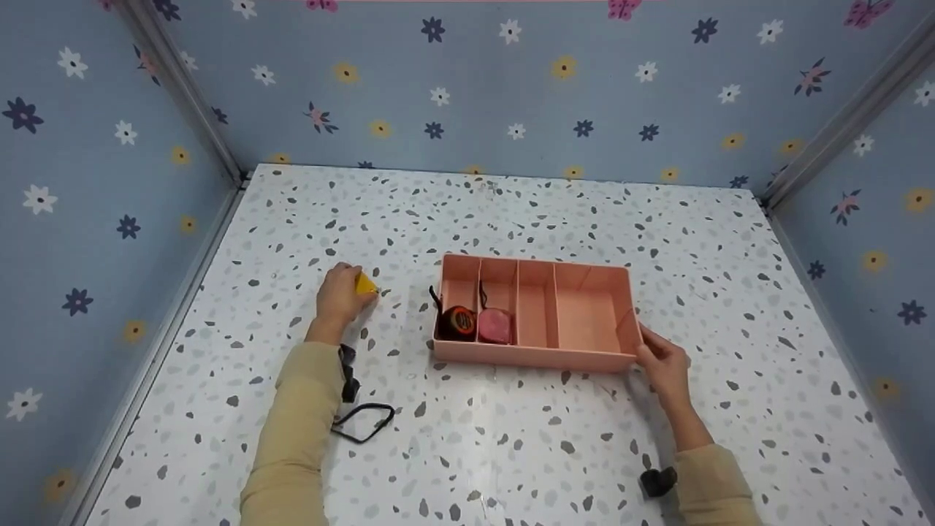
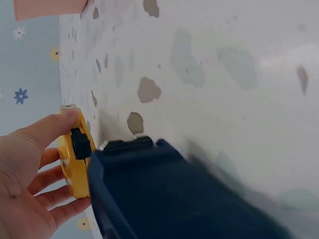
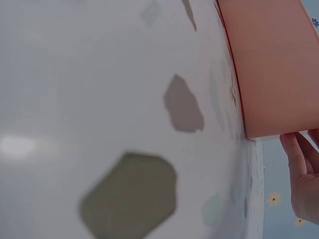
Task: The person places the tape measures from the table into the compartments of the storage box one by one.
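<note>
Small booth [image 1: 478, 153]: flower-print walls [image 1: 475, 62], metal corner strips [image 1: 184, 88], speckled tabletop [image 1: 497, 431].

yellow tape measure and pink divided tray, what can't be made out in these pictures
Head view: much of the yellow rounded tape measure, behind the left hand.
Right wrist view: inside of the pink divided tray, hidden by its outer side.
Left wrist view: most of the tray, cut off by the top edge.

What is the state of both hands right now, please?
Left hand: holding the yellow tape measure.
Right hand: open, touching the right end of the pink box.
</note>
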Action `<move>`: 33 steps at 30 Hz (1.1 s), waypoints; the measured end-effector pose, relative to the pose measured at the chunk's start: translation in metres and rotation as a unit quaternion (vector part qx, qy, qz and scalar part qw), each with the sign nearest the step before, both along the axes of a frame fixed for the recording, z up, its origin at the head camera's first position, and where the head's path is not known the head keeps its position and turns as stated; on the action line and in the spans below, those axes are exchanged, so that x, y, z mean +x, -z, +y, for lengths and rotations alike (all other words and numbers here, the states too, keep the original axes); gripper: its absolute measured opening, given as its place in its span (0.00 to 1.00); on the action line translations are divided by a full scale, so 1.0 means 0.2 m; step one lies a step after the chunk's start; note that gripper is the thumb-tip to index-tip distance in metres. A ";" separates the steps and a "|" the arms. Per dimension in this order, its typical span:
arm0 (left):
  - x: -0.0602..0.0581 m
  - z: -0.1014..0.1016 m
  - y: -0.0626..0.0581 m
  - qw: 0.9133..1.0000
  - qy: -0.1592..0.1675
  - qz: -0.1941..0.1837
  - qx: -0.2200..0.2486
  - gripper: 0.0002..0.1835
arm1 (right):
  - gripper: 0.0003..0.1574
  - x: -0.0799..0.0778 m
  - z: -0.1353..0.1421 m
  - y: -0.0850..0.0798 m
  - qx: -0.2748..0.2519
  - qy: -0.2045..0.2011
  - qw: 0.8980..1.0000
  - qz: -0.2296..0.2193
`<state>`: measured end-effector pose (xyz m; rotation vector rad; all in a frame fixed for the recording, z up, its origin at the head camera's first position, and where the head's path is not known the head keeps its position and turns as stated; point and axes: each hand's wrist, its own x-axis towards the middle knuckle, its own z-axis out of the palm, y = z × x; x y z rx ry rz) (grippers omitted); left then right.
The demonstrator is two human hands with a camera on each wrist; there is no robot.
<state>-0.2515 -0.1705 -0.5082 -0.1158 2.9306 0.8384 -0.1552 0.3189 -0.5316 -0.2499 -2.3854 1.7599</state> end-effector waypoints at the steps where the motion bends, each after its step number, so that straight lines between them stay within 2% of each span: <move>1: 0.00 0.01 -0.01 1.000 -0.003 0.003 0.001 0.30 | 0.24 0.00 0.00 0.00 -0.002 -0.002 1.000 0.001; 4: 0.01 0.03 -0.02 1.000 -0.012 0.013 0.000 0.31 | 0.24 0.00 0.00 0.00 -0.008 -0.010 1.000 0.013; 11: 0.02 0.09 -0.08 0.999 -0.023 0.042 0.010 0.31 | 0.26 -0.02 0.06 0.11 -0.007 -0.024 0.999 0.038; 13: 0.03 0.10 -0.09 0.998 -0.018 0.053 0.011 0.31 | 0.25 -0.02 0.05 0.10 -0.008 -0.025 0.999 0.047; 16: 0.04 0.13 -0.11 0.998 -0.014 0.066 0.016 0.31 | 0.24 -0.01 0.03 0.07 -0.041 -0.025 0.997 0.057; 19: 0.06 0.15 -0.14 0.997 -0.016 0.074 0.022 0.31 | 0.25 0.00 0.02 0.05 -0.033 -0.022 0.998 0.049; 20: 0.07 0.16 -0.15 0.997 -0.018 0.077 0.026 0.31 | 0.25 0.00 0.03 0.06 -0.041 -0.024 0.998 0.046; 22: 0.08 0.18 -0.16 0.996 -0.020 0.085 0.035 0.31 | 0.27 0.00 0.03 0.06 -0.018 -0.022 0.999 0.030; 25: 0.11 0.21 -0.18 0.994 -0.021 0.099 0.049 0.31 | 0.27 -0.01 0.04 0.07 -0.017 -0.017 1.000 0.014; 33: 0.17 0.27 -0.23 0.989 -0.017 0.130 0.070 0.31 | 0.23 0.00 0.00 0.01 -0.038 -0.004 0.999 0.033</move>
